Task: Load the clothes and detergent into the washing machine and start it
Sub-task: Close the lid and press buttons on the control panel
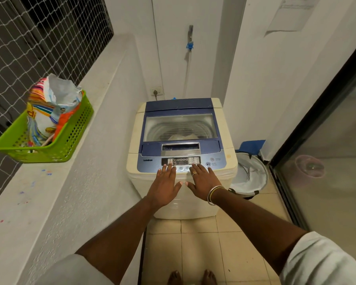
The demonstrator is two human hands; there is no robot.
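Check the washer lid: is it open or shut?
Shut. The lid lies flat on the washer, and pale clothes show through its window.

Washing machine (181,140) — glossy plastic; basket (49,145) — perforated plastic.

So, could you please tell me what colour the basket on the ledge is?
Bright green basket, head view.

The person wears white sleeves (327,262), bangles (213,195), a ring (194,173).
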